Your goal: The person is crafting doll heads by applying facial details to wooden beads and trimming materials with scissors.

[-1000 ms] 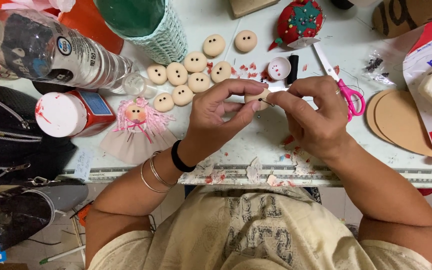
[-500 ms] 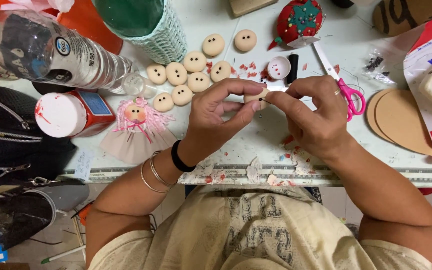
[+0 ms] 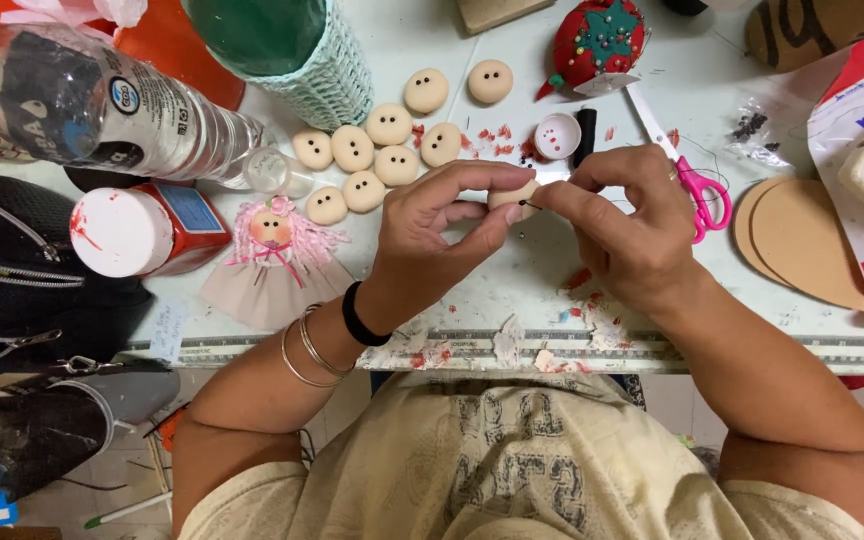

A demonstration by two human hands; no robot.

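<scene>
Two hands are meeting above the table (image 3: 652,300) edge. Left hand (image 3: 442,225) is pinching a small tan head (image 3: 512,195) between thumb and fingers, and right hand (image 3: 632,215) is closing its fingertips on a dark pin (image 3: 532,204) touching that head. Eight more heads (image 3: 389,125) with dot eyes are lying just beyond, near a doll (image 3: 272,262) and a white-lidded jar (image 3: 142,230). Pink-handled scissors (image 3: 687,180) are lying beside the right hand.

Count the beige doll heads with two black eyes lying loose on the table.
8. Two heads at top; four in a middle row; two below. Another is pinched between the left hand and right hand.
</scene>
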